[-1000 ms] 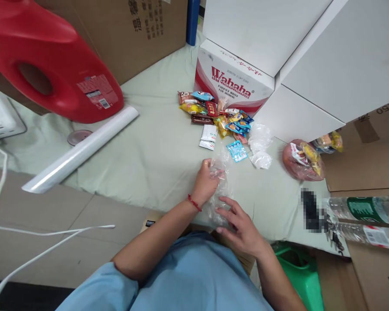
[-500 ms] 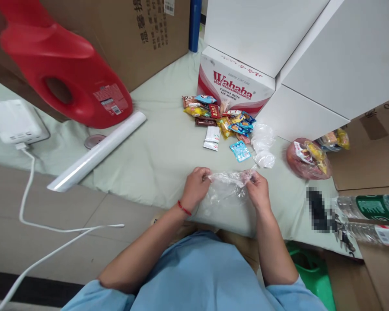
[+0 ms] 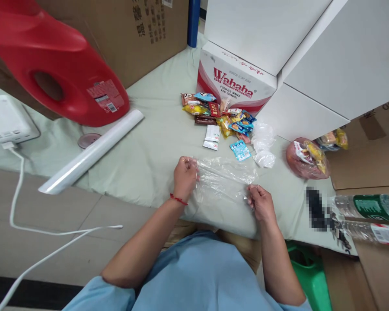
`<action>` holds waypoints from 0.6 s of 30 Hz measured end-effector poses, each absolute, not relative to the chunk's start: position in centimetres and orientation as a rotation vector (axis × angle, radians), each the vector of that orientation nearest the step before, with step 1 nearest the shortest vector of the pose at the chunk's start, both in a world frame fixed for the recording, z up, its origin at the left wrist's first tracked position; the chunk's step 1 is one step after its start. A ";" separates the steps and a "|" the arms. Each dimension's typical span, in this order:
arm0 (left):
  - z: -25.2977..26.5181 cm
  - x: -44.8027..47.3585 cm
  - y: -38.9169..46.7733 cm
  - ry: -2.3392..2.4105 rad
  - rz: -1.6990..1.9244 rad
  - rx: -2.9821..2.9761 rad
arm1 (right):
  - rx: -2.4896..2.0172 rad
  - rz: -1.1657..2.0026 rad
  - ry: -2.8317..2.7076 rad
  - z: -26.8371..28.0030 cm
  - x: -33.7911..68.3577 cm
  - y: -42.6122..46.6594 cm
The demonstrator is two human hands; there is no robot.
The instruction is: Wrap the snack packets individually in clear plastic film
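Note:
A clear plastic film (image 3: 223, 179), thin and wrinkled, is stretched between my two hands just over the pale green cloth. My left hand (image 3: 185, 176), with a red cord at its wrist, pinches the film's left edge. On the opposite side my right hand (image 3: 259, 202) grips the lower right part between thumb and fingers. Beyond the film lie a light blue sachet (image 3: 240, 150), two white packets (image 3: 212, 137) and a row of white, translucent round pieces (image 3: 263, 144). Several small wrapped snacks (image 3: 220, 113) are heaped behind them.
At the back stands a Wahaha carton (image 3: 235, 82) beside white boxes (image 3: 314, 99). A white roll (image 3: 92, 151), red jug (image 3: 74, 73) and power bank (image 3: 11, 119) are left. To the right are a wrapped reddish bowl (image 3: 306, 157), plastic bottles (image 3: 372, 207) and keys (image 3: 340, 233).
My hands have moved apart, the left one up and leftward, the right one down and slightly right. The bunched film is now spread wider between them.

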State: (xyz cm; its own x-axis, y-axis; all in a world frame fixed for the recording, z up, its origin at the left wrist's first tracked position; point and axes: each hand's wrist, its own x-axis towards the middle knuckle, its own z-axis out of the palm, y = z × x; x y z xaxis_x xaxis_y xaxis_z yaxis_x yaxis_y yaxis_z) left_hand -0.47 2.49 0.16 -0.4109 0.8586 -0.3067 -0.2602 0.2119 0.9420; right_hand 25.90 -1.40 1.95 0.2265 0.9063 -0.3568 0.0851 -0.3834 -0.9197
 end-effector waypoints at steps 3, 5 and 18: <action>0.4 -0.5 2.9 1.538 1.400 0.573 | -1.659 1.207 -0.911 1.7 26.0 -1.8; 1.0 -0.3 2.9 1.535 1.357 0.542 | -1.640 1.206 -0.891 1.6 25.7 -1.8; 0.1 -3.4 0.3 2.023 1.261 1.603 | -1.623 1.222 -0.913 1.5 25.5 -1.1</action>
State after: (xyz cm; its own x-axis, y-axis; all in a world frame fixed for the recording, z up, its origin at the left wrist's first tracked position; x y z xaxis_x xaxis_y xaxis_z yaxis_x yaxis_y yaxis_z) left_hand -3.38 0.26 0.09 -0.3524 0.8885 0.2938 0.6552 0.0101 0.7554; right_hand 25.45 -1.11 1.48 0.2449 0.9155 -0.3193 0.0461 -0.3399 -0.9393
